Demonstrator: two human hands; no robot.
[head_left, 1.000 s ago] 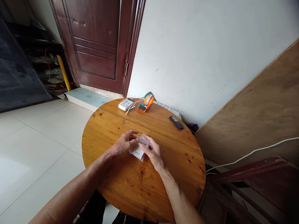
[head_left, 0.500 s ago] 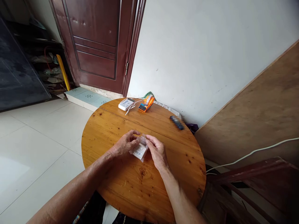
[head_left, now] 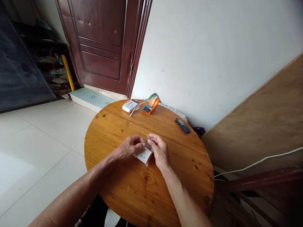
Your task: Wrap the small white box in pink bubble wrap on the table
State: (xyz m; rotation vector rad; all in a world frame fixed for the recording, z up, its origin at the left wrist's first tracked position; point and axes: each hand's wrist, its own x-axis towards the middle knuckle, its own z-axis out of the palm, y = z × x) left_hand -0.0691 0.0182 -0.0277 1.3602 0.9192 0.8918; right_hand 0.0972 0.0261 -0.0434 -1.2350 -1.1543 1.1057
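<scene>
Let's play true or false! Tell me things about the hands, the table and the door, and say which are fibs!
1. The left hand and right hand touch the packet. True.
2. The door is green. False: the door is dark red.
3. The tape dispenser is on the table. True.
4. The table is square. False: it is round.

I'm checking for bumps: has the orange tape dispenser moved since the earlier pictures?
No: the orange tape dispenser holds its place against the round wooden table.
</scene>
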